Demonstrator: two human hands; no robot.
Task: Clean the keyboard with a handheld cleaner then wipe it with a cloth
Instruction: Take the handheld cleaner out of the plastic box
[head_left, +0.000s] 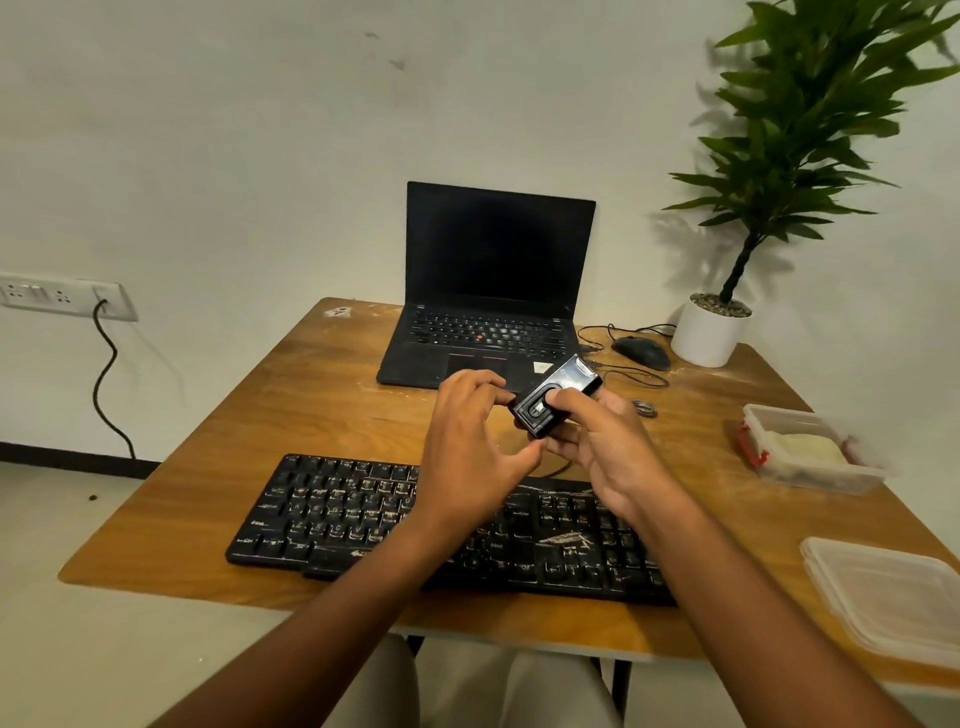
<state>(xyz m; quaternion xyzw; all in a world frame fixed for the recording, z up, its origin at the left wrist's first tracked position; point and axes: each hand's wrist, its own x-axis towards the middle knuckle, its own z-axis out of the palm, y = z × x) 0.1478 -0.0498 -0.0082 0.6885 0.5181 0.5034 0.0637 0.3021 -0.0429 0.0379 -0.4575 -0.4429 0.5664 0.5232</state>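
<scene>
Holding the handheld cleaner (556, 397) up off the desk, I have the right hand (613, 447) curled round its right side, thumb lying over the top face near the dark oval recess and the other fingers wrapped underneath; the left hand (467, 452) meets the cleaner's near-left end with its fingertips (501, 397), the fingers bent and loosely spread, the thumb reaching toward the lower corner; whether that thumb actually touches the casing I cannot quite tell, since the edge is in shadow. The cleaner is a small black block, tilted so its far end rises to the right; it sits between my two sets of fingers, above the gap that separates the keyboard (363, 514) from the laptop (488, 291).

Below my wrists the black keyboard lies flat on the wooden table (208, 467), pale dust on many of its keys; both forearms cross over its right half. Beyond my fingertips the laptop stands open with a dark screen; to the right of my right knuckles a mouse (641, 352) rests with its cable looping toward me, and a potted plant (711, 332) stands just past it. Further right of the right hand sits a clear lidded box (800, 457) with a red clasp; nearer me, at the table's right edge, lies a flat translucent lid (883, 592).
</scene>
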